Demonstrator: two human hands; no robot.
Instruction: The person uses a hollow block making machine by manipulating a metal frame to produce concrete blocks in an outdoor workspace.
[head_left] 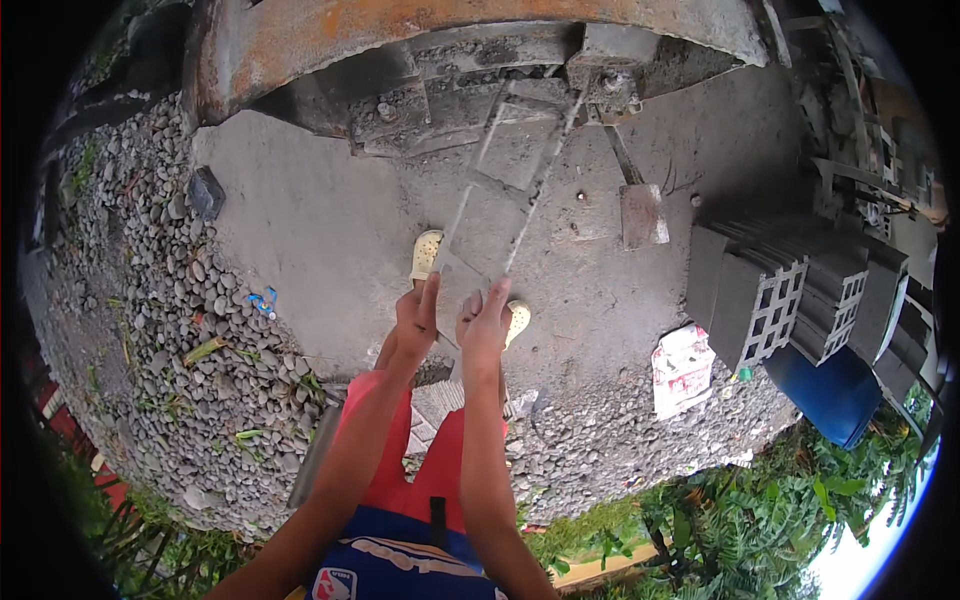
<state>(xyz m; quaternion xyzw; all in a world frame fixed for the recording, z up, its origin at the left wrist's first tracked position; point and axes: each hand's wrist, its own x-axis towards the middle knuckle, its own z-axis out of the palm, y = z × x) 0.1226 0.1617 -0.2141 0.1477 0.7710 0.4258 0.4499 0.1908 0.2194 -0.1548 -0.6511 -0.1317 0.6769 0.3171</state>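
Left hand (416,318), right hand (485,325) each closed around thin metal rod (540,185); far rod ends blurred.

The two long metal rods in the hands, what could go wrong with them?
1. The left hand and right hand each grip only the near end of a thin metal rod, so the far ends might swing or slip.
2. The feet wear open yellow sandals; a dropped rod could hurt toes.
3. Loose pebbles lie beside the concrete slab, so stepping back could mean a stumble.
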